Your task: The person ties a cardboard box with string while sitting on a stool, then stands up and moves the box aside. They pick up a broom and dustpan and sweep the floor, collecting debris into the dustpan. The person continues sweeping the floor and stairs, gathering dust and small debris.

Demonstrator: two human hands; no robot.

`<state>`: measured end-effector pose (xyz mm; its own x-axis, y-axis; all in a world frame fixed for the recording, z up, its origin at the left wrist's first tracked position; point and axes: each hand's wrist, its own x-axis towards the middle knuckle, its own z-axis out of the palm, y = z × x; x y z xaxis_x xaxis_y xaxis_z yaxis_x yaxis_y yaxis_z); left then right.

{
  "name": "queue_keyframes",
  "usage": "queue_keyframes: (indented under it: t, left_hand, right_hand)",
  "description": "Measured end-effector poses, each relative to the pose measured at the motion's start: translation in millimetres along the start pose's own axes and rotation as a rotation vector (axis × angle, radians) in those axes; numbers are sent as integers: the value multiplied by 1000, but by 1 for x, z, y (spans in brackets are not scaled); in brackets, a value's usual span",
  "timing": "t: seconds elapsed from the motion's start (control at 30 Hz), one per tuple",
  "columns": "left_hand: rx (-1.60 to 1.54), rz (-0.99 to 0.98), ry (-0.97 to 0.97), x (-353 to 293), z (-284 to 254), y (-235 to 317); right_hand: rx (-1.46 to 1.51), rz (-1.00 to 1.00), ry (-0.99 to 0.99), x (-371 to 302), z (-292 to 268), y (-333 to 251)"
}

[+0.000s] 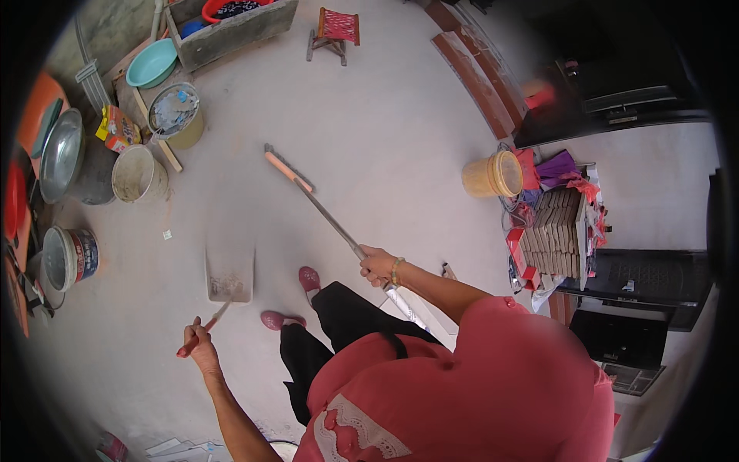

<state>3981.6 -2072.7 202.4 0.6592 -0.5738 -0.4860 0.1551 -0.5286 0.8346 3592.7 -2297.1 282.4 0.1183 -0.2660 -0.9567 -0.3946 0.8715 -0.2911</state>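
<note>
My right hand (376, 266) is wrapped round the metal handle of a broom (329, 218). Its orange head with dark bristles (289, 169) rests on the floor ahead of me. In my left hand (202, 346) is the red grip of a dustpan, whose pale pan (229, 281) lies near my feet on the left. Some grey dirt (226, 287) shows inside the pan near its handle end. The pan's far edge looks faint and blurred. Between the broom head and the pan there is a wide gap.
Along the left stand several buckets (140, 174), a metal basin (61, 156) and a teal basin (152, 63). A red stool (339, 28) stands at the far side. On the right are a yellow bucket (493, 175) and stacked cardboard (551, 232). A small scrap (167, 235) lies on the floor.
</note>
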Motion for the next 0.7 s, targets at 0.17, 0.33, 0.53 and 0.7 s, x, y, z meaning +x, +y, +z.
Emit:
queue_keyframes:
  t: [0.17,0.33,0.53,0.7]
  left_hand:
    - [61,84,1,-4,4,-1]
    - [-38,18,14,-15,-5,-14]
    - [-181,-245,198,-34,-9,17]
    - [-366,-181,178,-35,-3,30]
  right_hand:
    - [80,63,101,46,45,52]
    - [117,128,40,29,60,88]
    - [-66,168,36,32,9,73]
    - [-40,9,-64,36,-48,80]
